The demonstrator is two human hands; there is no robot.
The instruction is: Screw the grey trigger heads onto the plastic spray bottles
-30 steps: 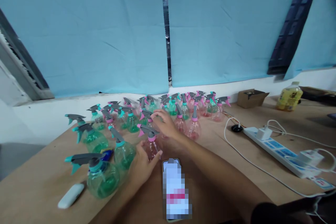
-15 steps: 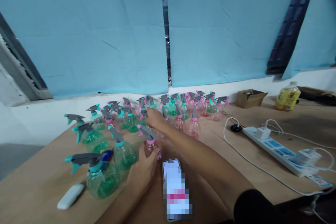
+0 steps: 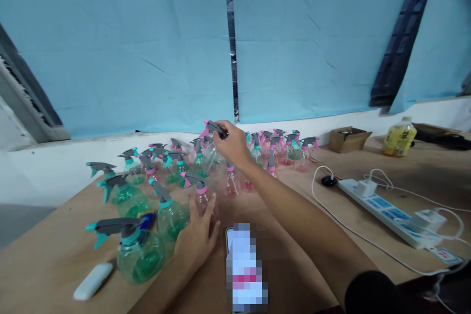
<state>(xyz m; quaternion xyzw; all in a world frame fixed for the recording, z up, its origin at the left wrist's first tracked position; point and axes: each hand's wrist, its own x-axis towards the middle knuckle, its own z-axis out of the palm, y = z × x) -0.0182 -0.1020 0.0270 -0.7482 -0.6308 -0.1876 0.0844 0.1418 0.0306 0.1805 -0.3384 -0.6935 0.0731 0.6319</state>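
My right hand (image 3: 231, 142) is closed on the grey and pink trigger head of a spray bottle (image 3: 211, 130), raised above the others. Its clear body hangs below, partly lost among the bottles behind. Nearer to me, a pink-collared spray bottle (image 3: 201, 198) stands upright on the table. My left hand (image 3: 196, 233) rests against its near side, fingers stretched and spread apart. Just left of that hand is a green spray bottle (image 3: 171, 218) with a turquoise collar. Another green spray bottle (image 3: 140, 260) stands closer, its nozzle pointing left.
Several more green and pink spray bottles (image 3: 127, 198) crowd the table toward the wall. A phone (image 3: 245, 265) lies in front of me, and a white case (image 3: 93, 280) at left. On the right are a power strip (image 3: 386, 213) with cables, a cardboard box (image 3: 349, 141) and a yellow-labelled bottle (image 3: 399, 138).
My right hand has risen from among the bottles with a spray bottle in its grip. My left hand's fingers have loosened and spread beside the near pink bottle, which has shifted slightly left.
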